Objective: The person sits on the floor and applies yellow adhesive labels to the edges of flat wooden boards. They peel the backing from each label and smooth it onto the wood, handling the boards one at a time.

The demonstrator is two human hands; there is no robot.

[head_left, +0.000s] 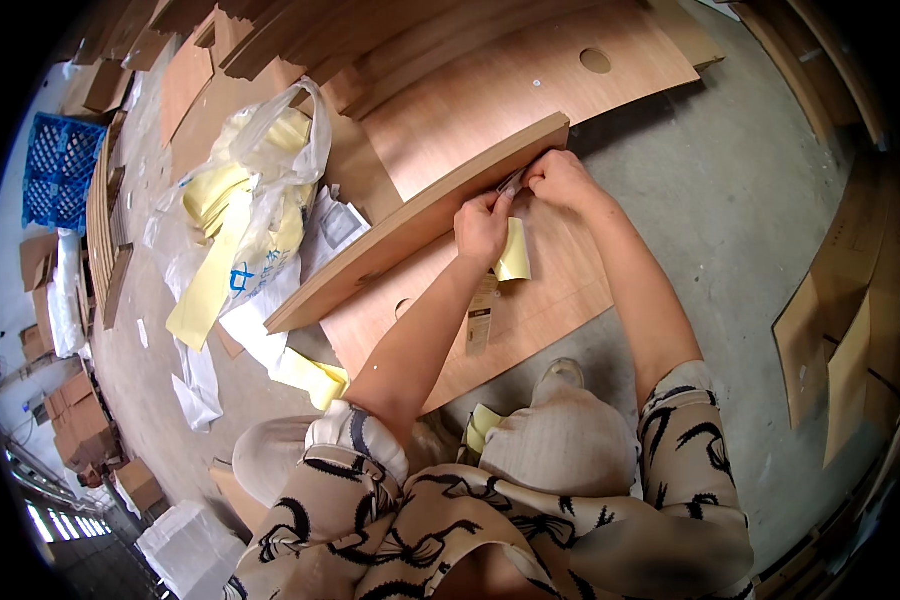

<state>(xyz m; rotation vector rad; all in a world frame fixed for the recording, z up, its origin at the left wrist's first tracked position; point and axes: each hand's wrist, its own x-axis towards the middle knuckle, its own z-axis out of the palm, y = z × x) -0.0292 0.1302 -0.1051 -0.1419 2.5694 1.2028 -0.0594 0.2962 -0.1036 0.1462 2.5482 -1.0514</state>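
Note:
A long plywood board stands on edge, slanting across the middle over a flat plywood sheet. My left hand is closed in a pinch at the near face of the standing board, on a small strip of sticker. Close by on the right, my right hand has its fingers bent together against the same board near its far end, at the strip's other side; its fingertips are partly hidden. Under my left hand hangs a piece of yellow backing paper. A printed label strip shows below it.
A clear plastic bag with yellow paper lies left of the board, loose scraps around it. Another plywood sheet with a round hole lies beyond. Cardboard pieces are at the right, a blue crate at far left.

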